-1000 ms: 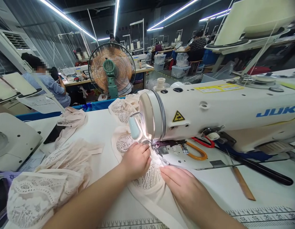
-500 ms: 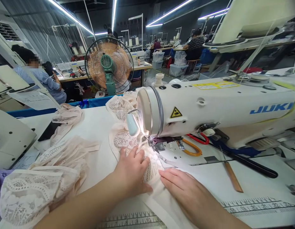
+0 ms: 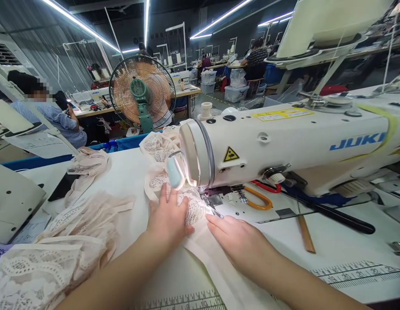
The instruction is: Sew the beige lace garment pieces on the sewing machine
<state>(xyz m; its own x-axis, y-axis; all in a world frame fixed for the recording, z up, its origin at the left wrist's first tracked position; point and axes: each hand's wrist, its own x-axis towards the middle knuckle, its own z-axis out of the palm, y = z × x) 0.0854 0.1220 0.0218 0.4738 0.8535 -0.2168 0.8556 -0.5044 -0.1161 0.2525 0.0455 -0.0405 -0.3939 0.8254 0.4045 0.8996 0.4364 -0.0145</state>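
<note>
A cream lace bra (image 3: 195,209) lies under the lit needle area of a white sewing machine (image 3: 283,129). On its lace, left of the needle, my left hand (image 3: 167,219) rests palm down with fingers spread. My right hand (image 3: 241,241) is at the near right edge of the fabric, fingers pressed together and closed on it; the thumb is hidden. A pale strip of the bra (image 3: 215,267) trails toward me between my forearms. The needle itself is too small to make out.
More lace bras (image 3: 57,258) are heaped at the left. Orange-handled scissors (image 3: 259,200), a wooden-handled tool (image 3: 305,234) and a black lever (image 3: 345,217) lie right of the needle. A ruler (image 3: 190,300) marks the near table edge. Beyond stands a fan (image 3: 141,92); a person (image 3: 59,118) sits at far left.
Both hands have moved slightly forward with the lace, and my left hand sits further left of the needle. The whole view has shifted a little.
</note>
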